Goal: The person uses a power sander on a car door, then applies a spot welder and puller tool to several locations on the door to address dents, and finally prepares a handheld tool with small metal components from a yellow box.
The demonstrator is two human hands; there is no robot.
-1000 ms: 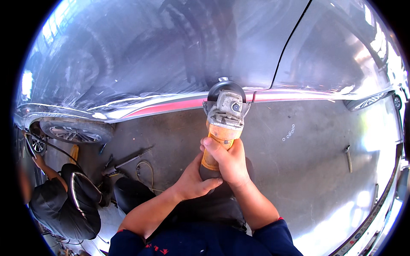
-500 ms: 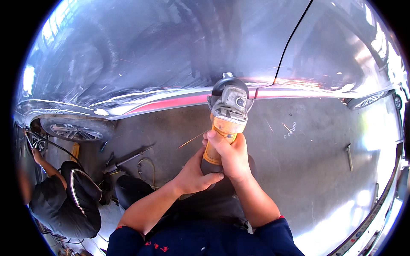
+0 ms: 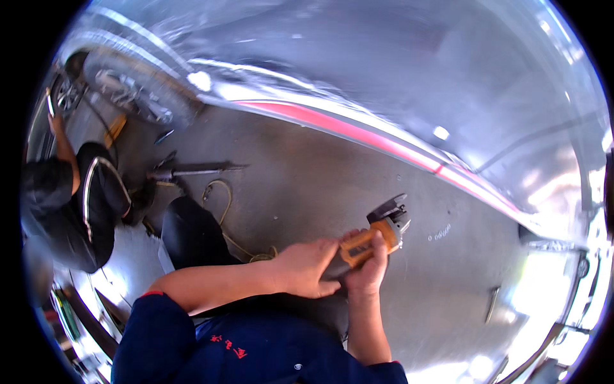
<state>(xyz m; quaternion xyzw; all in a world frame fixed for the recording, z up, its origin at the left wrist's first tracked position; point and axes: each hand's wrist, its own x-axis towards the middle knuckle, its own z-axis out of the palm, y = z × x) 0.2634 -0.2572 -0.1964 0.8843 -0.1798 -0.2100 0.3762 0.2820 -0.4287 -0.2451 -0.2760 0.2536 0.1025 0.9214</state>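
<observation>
An angle grinder [image 3: 366, 248] is hanging in front of the person's body, tilted up toward the right, its dark disc [image 3: 386, 208] pointing away and standing well apart from the car [image 3: 396, 57]. The left hand [image 3: 304, 267] is closing its fingers around the dark rear end; the right hand [image 3: 366, 274] is wrapping the yellow body, its thumb lying along it. Along the car's lower edge a red band [image 3: 320, 120] is running beside pale, scraped streaks, so some surface seems to be worn already; the disc is touching none of it, and blur is hiding whether any work is left.

Beneath, the grey floor [image 3: 300, 185] is carrying a long metal tool [image 3: 198, 171], a yellowish hose [image 3: 222, 198], small pale rings [image 3: 439, 233] and a hammer-like tool [image 3: 492, 304]. At left, a co-worker in dark clothes [image 3: 64, 224] is crouching near the car's wheel [image 3: 131, 89], while bright light is falling across the lower right.
</observation>
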